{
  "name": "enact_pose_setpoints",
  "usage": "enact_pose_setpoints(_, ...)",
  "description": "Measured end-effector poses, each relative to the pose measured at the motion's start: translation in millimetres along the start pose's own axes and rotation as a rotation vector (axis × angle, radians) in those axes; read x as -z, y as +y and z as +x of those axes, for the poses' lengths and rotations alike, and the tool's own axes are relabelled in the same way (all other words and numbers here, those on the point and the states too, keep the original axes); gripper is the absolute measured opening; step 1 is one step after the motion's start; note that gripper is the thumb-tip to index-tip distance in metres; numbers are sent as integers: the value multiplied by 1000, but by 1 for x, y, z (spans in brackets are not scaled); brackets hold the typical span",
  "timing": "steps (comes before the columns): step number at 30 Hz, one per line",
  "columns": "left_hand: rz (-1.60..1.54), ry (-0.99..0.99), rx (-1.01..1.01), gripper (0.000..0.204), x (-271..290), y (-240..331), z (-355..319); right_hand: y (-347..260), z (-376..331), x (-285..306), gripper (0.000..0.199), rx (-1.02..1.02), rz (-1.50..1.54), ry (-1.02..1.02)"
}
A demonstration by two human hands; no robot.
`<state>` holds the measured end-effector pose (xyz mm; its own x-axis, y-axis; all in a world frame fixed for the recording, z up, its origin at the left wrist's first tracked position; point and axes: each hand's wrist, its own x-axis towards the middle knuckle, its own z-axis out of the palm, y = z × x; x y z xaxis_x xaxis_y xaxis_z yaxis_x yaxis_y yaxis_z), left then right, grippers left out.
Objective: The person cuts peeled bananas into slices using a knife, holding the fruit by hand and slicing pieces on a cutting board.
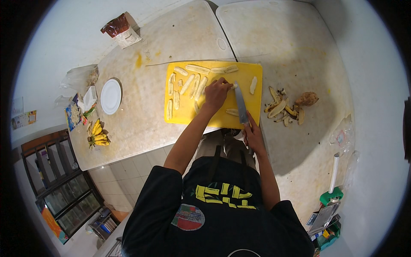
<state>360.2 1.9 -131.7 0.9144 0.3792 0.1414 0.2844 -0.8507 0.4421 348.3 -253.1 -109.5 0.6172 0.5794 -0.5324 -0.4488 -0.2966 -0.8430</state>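
Observation:
A yellow cutting board (209, 122) lies before me on the table, with several pale strips of peeled banana (187, 85) spread over it, mostly on its left half and along the far edge. Over the middle of the board, my left hand (217, 92) is closed, fingertips pinching a small piece of banana (234, 86). My right hand (253, 136) grips the handle of a kitchen knife (241, 105) at the board's near right edge. Its blade points away from me, the tip close by my left fingertips. One strip (253, 85) lies apart at the right, another (232, 112) left of the blade.
Banana peels (282, 108) and a brown tuber (307, 99) lie right of the board. Leftward are a white plate (111, 97), a bunch of bananas (99, 134) and plastic bags (81, 77). A brown-and-white packet (122, 31) stands far left against the wall.

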Motion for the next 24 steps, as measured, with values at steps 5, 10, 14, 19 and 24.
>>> enact_pose_setpoints(5,-150,-51,23,16,1,-19,2,-9,2,-3,56,-2,-19,3)
enact_pose_setpoints(10,-223,-70,57,16,3,-20,2,-7,0,-5,56,-4,-16,10)
enact_pose_setpoints(14,-196,-69,74,16,2,-17,2,-10,3,-8,57,10,18,5)
enact_pose_setpoints(19,-184,-68,68,16,5,-15,2,-7,3,-9,57,-3,-3,-6)
enact_pose_setpoints(24,-186,-66,68,15,5,-15,2,-10,3,-11,57,4,33,-30)
